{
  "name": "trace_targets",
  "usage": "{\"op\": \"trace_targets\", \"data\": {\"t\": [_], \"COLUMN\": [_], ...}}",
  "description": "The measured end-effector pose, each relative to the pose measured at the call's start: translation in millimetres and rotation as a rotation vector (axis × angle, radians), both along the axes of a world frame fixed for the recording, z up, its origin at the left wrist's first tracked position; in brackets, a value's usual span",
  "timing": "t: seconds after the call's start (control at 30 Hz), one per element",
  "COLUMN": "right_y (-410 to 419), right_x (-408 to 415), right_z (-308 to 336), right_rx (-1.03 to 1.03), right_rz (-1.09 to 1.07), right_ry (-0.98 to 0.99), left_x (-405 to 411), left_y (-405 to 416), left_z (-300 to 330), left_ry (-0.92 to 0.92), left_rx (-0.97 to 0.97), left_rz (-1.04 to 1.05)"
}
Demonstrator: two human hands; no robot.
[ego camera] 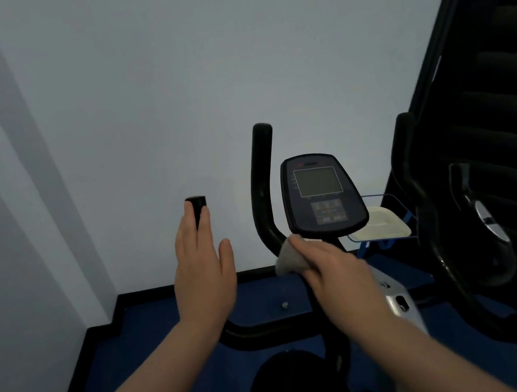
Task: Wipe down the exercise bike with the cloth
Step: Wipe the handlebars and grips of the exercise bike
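The exercise bike stands below me, with a dark console (321, 197), a black upright handlebar (264, 188) and a black saddle (291, 390). My right hand (332, 269) is shut on a pale cloth (286, 256), pressed against the handlebar stem just under the console's lower left edge. My left hand (202, 268) is held flat with fingers together, its fingertips resting against the black left handlebar end (197, 206); the bar below is hidden behind the hand.
A white wall fills the background, with a black skirting and blue floor (157, 334). A second black machine (483, 225) stands close on the right. A blue-framed stand with a white tray (382, 222) sits behind the console.
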State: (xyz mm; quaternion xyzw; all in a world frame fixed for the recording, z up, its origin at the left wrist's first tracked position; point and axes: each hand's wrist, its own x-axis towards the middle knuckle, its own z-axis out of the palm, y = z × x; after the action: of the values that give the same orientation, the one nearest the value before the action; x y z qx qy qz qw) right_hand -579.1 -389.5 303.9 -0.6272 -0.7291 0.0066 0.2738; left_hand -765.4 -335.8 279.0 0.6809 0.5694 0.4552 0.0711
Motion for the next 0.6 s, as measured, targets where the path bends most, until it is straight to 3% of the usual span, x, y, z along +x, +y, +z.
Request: {"op": "trace_targets", "data": {"t": [0.1, 0.27, 0.33, 0.6], "right_y": [12, 16, 2, -59], "right_x": [15, -24, -19, 38], "right_z": [27, 17, 0, -5], "right_rx": [-0.153, -0.023, 0.015, -0.193], "right_rz": [0.03, 0.064, 0.075, 0.185], "right_ry": [-0.058, 0.177, 0.18, 0.168], "left_x": [1, 0, 0, 7], "left_y": [-1, -2, -3, -57], "left_z": [0, 0, 0, -10], "left_ry": [-0.009, -0.053, -0.09, -0.387], "left_rx": [0.003, 0.012, 0.003, -0.139], "left_rz": [0.009, 0.015, 0.007, -0.125]}}
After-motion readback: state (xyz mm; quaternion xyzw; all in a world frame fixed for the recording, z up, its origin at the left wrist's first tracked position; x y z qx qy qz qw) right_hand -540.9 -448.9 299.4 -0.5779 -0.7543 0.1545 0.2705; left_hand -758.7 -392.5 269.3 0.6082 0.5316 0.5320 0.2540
